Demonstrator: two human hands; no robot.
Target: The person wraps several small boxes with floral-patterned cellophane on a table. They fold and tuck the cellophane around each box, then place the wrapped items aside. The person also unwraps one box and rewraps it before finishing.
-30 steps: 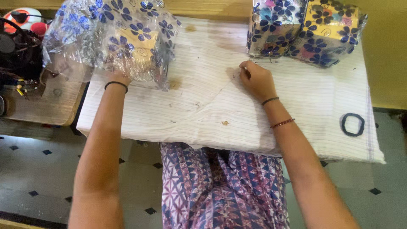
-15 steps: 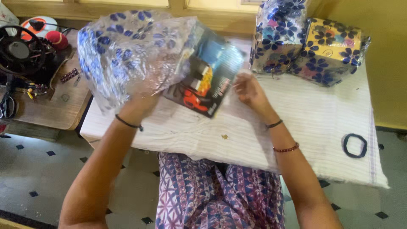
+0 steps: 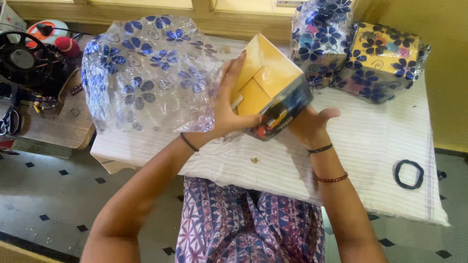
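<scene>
Home gift-wrapping table (image 3: 370,146), sewing machine (image 3: 22,61)

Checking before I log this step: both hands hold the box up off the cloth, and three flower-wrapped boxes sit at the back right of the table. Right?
Not quite. The head view shows two wrapped boxes at the back right, not three. The rest stands: left hand and right hand hold the box up off the cloth.

A yellow-topped cardboard box (image 3: 271,86) with dark printed sides sits between the fingers (image 3: 233,73) of both hands; beyond the fingertips stand two flower-wrapped parcels (image 3: 358,48).
</scene>
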